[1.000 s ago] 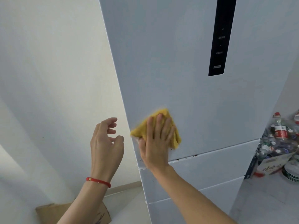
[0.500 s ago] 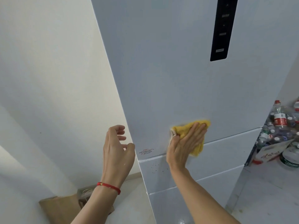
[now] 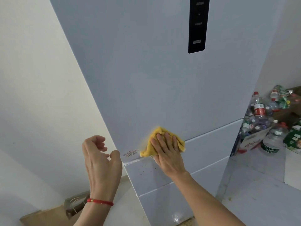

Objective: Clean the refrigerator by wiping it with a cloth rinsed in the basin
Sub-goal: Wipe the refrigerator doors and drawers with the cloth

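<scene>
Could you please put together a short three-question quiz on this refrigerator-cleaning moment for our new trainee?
1. True or false: the left hand holds the yellow cloth.
2. What presses the cloth to the refrigerator? A) right hand B) left hand C) a brush
3. Fill in: the small dark specks lie on the panel ___ the cloth.

Key: 1 false; 2 A; 3 below.
</scene>
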### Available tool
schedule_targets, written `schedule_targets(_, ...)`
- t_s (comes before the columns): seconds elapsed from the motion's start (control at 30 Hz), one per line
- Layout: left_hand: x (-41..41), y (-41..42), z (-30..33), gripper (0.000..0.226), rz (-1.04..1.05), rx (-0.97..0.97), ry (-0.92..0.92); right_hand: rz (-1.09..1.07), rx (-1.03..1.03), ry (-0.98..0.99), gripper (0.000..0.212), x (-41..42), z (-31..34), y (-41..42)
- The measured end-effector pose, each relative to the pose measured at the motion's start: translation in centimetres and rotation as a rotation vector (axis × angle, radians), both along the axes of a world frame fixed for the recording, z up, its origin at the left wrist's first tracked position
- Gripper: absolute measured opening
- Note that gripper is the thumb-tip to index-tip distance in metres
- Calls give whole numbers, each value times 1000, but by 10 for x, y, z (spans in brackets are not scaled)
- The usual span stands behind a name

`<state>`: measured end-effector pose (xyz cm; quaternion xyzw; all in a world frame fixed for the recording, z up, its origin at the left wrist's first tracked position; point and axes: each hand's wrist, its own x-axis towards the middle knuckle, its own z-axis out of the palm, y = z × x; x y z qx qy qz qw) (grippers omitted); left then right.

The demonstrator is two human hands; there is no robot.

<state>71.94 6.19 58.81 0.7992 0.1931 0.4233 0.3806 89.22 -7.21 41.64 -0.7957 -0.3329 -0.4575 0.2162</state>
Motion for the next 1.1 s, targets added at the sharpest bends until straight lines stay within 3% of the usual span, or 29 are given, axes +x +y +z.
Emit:
schedule_targets(0.17, -3, -14, 0, 39, -115, 282, -41, -123, 493, 328, 77, 36, 29, -48)
schedule_targets(0.3, 2, -25, 15, 39, -179, 377, -42, -220, 1011, 566, 80, 38, 76, -22)
schedule_targets(0.37, 11, -35, 29, 38, -198, 438, -74, -217, 935, 536, 78, 16, 94, 7)
schedule_targets(0.5, 43, -64, 60, 34, -278, 486, -126, 32, 183, 160, 93, -10, 103, 23)
schedule_targets(0.6, 56, -82, 69, 36, -297, 491, -161, 23, 19, -107, 90, 37, 131, -29)
schedule_targets(0.7, 66, -100, 68, 38, -303, 460, -134, -102, 201, -43, 76, 92, 163, -105)
schedule_targets(0.8, 73, -112, 61, 40, -313, 431, -100, -223, 493, 170, 85, 139, 177, -170)
schedule_targets(0.97, 79, -121, 52, 47, -305, 405, -42, -256, 1061, 622, 80, 143, 130, -187)
schedule_targets(1.03, 84, -125, 54, 43, -309, 417, -40, -260, 1095, 702, 80, 117, 105, -155)
schedule_targets(1.1, 93, -131, 58, 42, -321, 472, -38, -247, 992, 717, 79, 86, 89, -108)
